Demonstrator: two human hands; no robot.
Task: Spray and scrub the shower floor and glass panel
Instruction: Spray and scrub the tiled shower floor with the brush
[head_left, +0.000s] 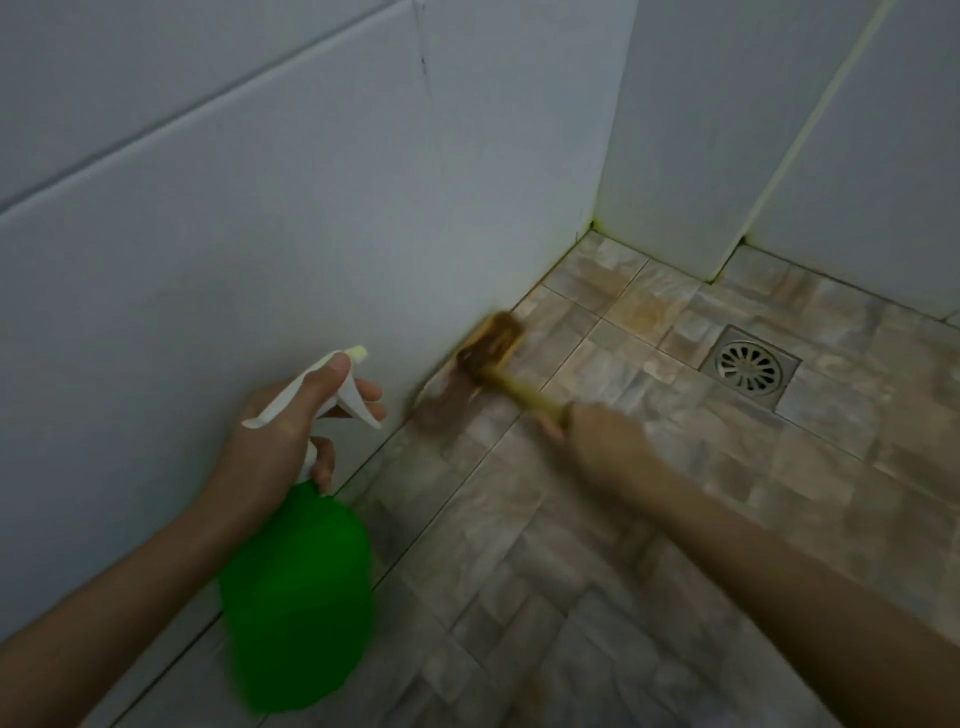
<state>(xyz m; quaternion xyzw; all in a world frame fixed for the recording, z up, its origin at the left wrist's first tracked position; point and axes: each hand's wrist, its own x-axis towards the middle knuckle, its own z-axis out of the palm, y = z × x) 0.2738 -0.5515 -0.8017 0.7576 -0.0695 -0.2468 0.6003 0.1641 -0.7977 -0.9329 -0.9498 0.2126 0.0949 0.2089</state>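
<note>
Shower floor (649, 519): beige-brown stone-pattern tiles, dark grout lines. Square metal drain (749, 367) near far corner. White wall tiles (260, 234) at left and behind. Left hand (291, 431) wrapped round neck of green spray bottle (298, 597), held above floor beside wall. Right hand (597, 436) grips handle of scrub brush (488, 345); blurred head on floor at wall base.

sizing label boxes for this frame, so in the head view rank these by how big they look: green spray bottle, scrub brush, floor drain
1. green spray bottle: largest by far, though also nearest the camera.
2. scrub brush and floor drain: look about alike; the brush is blurred, so I won't rank them.
</note>
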